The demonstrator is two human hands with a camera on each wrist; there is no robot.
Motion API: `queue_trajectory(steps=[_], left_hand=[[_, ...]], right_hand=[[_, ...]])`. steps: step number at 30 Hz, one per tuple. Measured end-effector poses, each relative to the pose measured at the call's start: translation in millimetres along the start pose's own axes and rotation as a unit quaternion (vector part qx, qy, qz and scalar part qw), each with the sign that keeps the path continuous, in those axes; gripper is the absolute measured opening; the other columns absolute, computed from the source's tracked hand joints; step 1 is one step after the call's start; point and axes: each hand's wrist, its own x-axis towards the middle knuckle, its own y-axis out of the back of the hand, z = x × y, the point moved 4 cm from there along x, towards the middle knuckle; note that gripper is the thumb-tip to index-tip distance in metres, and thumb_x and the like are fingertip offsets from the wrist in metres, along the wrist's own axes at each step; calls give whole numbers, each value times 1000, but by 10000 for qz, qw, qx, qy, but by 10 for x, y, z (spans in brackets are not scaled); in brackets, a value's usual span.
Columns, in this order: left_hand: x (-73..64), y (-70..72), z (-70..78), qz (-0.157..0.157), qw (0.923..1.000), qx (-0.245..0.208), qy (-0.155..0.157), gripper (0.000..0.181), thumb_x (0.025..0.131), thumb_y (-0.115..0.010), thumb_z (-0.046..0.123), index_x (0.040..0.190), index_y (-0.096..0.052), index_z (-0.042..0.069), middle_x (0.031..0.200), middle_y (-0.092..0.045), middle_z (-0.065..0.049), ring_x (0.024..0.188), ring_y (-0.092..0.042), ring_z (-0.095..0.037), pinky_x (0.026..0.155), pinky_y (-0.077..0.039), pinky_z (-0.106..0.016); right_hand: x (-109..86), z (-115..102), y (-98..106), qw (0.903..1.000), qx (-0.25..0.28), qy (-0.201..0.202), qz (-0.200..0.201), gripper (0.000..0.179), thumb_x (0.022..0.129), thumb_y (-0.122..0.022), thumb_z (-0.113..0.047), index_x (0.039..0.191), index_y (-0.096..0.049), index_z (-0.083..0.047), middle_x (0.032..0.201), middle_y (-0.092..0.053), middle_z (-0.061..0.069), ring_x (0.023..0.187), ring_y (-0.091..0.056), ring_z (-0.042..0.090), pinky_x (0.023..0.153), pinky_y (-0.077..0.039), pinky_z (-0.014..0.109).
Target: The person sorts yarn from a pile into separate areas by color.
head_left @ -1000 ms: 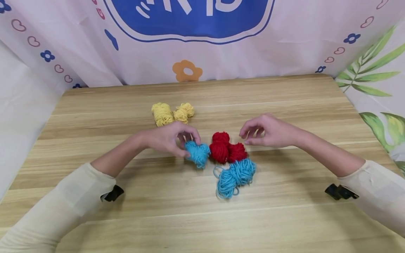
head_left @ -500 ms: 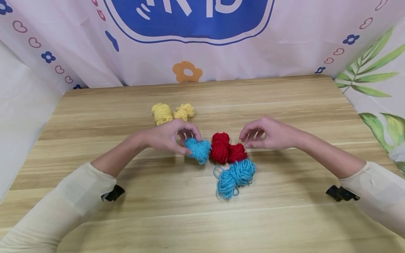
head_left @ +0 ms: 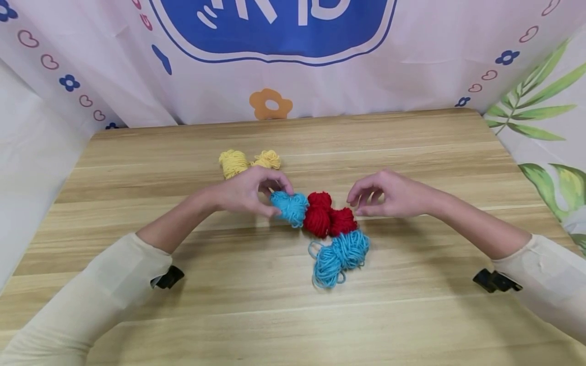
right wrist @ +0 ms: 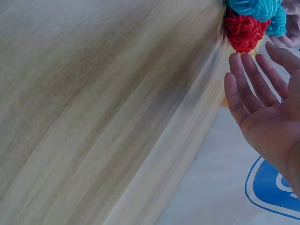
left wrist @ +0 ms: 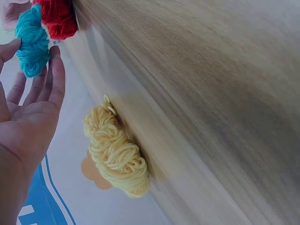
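My left hand [head_left: 249,190] pinches a small blue yarn bundle [head_left: 291,207] between thumb and fingers. In the left wrist view that blue yarn bundle [left wrist: 32,42] sits at the fingertips, raised off the table. Right beside it, in the head view, stand two red yarn bundles [head_left: 318,216] placed against each other. A larger blue yarn bundle [head_left: 341,258] with loose loops lies just in front of them. My right hand [head_left: 389,193] hovers by the right side of the red yarn, fingers loosely bent around nothing; the right wrist view shows its bare palm [right wrist: 269,122].
Two yellow yarn bundles [head_left: 234,163] lie farther back, partly hidden behind the left hand. All the yarn is on a wooden table [head_left: 206,315]. A printed cloth [head_left: 357,86] hangs along the table's far edge.
My left hand has moved the small blue yarn bundle slightly away from me and to the right, against the red yarn in view. The right hand has stayed almost still.
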Motion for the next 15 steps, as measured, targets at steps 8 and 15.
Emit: queue_trajectory(steps=[8, 15], left_hand=[[41, -11, 5, 61, 9992, -401, 10, 33, 83, -76, -5, 114, -66, -7, 114, -67, -15, 101, -64, -27, 91, -60, -36], [55, -14, 12, 235, 9988, -425, 5, 34, 83, -76, -7, 115, -66, -8, 116, -66, -16, 103, -64, -27, 91, -59, -34]], right_hand=[[-5, 23, -10, 9999, 105, 9, -56, 18, 93, -77, -6, 110, -74, -4, 99, -76, 0, 90, -71, 15, 79, -62, 32], [-24, 12, -18, 9998, 172, 21, -126, 18, 93, -76, -6, 111, -74, -3, 100, -76, 2, 90, -71, 16, 80, -62, 33]])
